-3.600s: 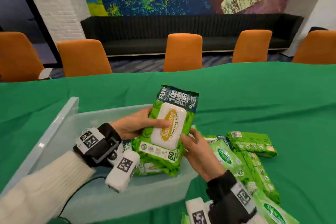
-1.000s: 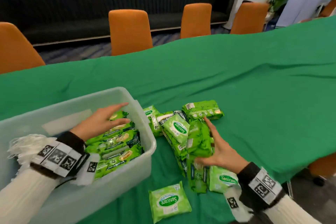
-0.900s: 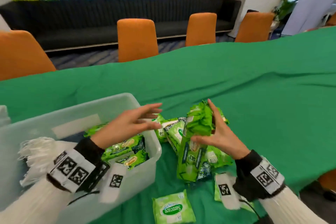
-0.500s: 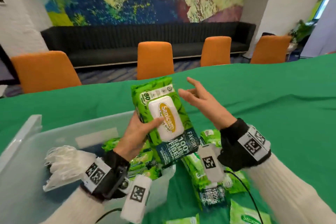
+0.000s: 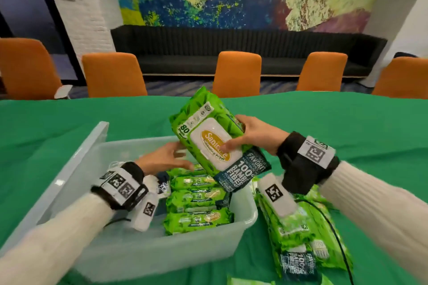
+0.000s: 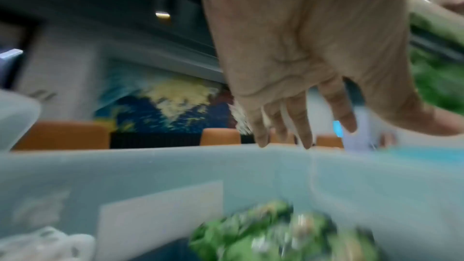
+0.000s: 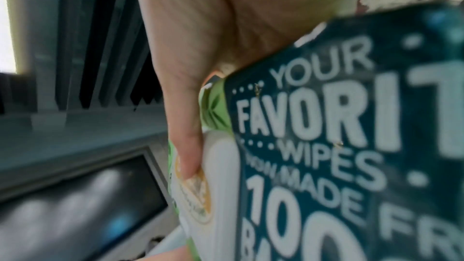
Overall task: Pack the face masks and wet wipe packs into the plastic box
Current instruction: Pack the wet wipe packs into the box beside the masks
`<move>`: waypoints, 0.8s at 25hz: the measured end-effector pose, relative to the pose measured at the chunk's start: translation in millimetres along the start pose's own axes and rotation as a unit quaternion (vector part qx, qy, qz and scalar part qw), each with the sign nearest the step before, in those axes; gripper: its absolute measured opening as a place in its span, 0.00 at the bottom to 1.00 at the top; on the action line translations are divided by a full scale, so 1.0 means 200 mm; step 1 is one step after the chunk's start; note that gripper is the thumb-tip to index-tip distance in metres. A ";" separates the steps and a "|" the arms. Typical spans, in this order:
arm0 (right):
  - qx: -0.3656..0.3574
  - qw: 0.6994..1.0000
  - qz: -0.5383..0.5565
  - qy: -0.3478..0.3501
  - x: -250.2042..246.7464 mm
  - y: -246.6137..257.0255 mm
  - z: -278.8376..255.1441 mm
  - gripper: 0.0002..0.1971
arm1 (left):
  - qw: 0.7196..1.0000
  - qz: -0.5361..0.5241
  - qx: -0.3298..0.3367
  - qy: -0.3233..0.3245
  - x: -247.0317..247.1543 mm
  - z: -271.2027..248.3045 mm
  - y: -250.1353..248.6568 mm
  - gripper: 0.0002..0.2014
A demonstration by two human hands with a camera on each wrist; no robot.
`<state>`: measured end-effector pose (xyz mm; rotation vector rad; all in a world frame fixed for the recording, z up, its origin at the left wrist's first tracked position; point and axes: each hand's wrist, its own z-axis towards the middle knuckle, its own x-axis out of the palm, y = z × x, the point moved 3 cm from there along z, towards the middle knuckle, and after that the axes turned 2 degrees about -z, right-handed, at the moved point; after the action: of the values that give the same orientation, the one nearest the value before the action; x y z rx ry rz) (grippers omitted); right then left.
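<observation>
1. A green tablecloth (image 5: pixel 347 127) covers the table, orange chairs (image 5: pixel 236 71) behind.
2. The pack (image 5: pixel 213 143) looks soft, slippery and fairly weighty; holding its long edges seems best.
3. It hangs tilted over the plastic box (image 5: pixel 143 250).
4. The right hand (image 5: pixel 257 134) grips its right edge, thumb on the lid.
5. The left hand (image 5: pixel 162 159), fingers spread and empty, is beside its lower left edge.

Layout: box left, loose packs right, one pack held above between.

Plastic box (image 5: pixel 129 250) on table (image 5: pixel 347 127), left of loose wet wipe packs (image 5: pixel 298 233). Packed wipe packs (image 5: pixel 196 201) inside box at right end. Held wipe pack (image 5: pixel 208 136) in right hand (image 5: pixel 254 134), tilted above box's far right corner. Left hand (image 5: pixel 162 159) over box interior, just left of held pack. Chairs (image 5: pixel 236 71) behind table.
</observation>
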<state>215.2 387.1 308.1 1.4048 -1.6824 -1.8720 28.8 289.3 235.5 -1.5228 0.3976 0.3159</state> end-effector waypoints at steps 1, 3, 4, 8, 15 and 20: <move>0.004 0.998 -0.063 0.009 0.01 0.01 0.03 0.28 | 0.991 0.110 -0.016 0.072 -0.01 -0.02 0.08 0.45; 0.007 0.979 -0.198 0.048 0.06 0.02 0.10 0.40 | 0.932 0.269 -0.019 0.241 0.03 -0.03 0.28 0.37; 0.008 0.966 -0.250 0.068 0.09 0.03 0.12 0.44 | 0.893 0.325 -0.009 0.311 0.10 -0.02 0.37 0.39; 0.002 0.915 -0.359 0.185 0.22 0.07 0.23 0.36 | 0.809 0.377 0.120 0.435 0.38 0.04 0.72 0.29; 0.011 0.805 -0.504 0.314 0.54 -0.08 0.33 0.39 | 0.873 0.140 0.191 0.426 0.44 0.32 1.22 0.28; 0.014 0.737 -0.550 0.393 0.78 -0.28 0.31 0.39 | 0.818 0.421 0.123 0.371 0.27 0.27 0.87 0.23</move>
<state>110.9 328.8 177.6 2.9925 -0.3847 -1.1179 4.0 345.5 56.4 -1.0774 1.6942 0.3192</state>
